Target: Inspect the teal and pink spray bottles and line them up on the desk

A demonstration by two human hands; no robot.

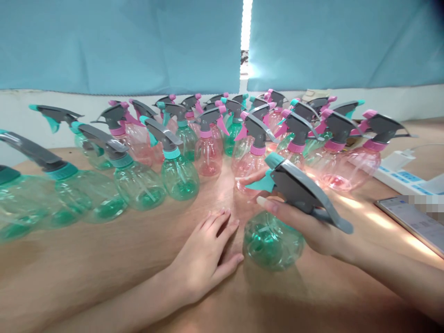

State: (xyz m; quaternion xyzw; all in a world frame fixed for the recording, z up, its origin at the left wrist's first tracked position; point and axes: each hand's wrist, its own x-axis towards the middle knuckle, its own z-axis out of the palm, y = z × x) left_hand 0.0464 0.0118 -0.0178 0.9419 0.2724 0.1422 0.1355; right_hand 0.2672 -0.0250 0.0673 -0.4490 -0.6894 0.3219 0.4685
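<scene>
My right hand (298, 222) is wrapped round the neck of a green spray bottle (274, 243), under its grey head and teal trigger. The bottle tilts a little, its nozzle toward the upper left; I cannot tell whether its base touches the table. My left hand (204, 254) lies flat on the wooden table (138, 277) just left of that bottle, fingers stretched out and nothing in them. Nearest beyond my hands stand another green spray bottle (180, 178) and a pink spray bottle (209, 155).
Several green bottles line the left, with a clear green one (138, 185) among them. Several pink bottles (338, 169) stand at the right. A power strip (402, 175) and a phone (412, 222) lie at the right edge. Blue curtains (121, 46) hang behind.
</scene>
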